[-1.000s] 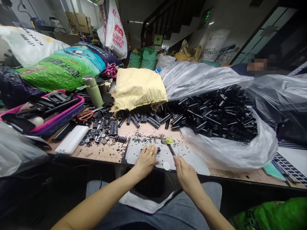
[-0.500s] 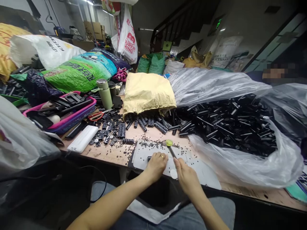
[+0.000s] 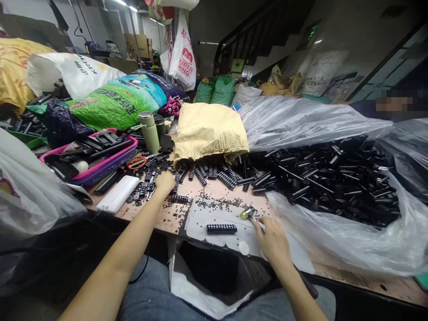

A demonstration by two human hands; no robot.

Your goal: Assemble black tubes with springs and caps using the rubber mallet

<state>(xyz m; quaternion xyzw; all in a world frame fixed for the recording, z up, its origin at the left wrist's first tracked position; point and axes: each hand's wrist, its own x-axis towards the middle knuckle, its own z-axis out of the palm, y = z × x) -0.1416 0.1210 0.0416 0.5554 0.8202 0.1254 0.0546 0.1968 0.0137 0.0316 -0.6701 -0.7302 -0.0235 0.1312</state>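
Note:
My left hand reaches forward to the heap of small black ribbed parts left of centre; its fingers curl down among them, and whatever they hold is hidden. My right hand is closed round the handle of a small hammer with a yellow-green head, which hangs just above the white mat. One black ribbed rod lies alone on the mat between my hands. Tiny black beads are scattered over the mat's far edge.
A yellow sack spills ribbed rods at centre. A clear plastic bag of black tubes fills the right. At left are a white power bank, red scissors, a green flask, a pink tray and stacked bags.
My left hand left the mat and reached forward-left to the ribbed parts, leaving the black rod lying there. The hammer head swung right and lower. The camera turned slightly left.

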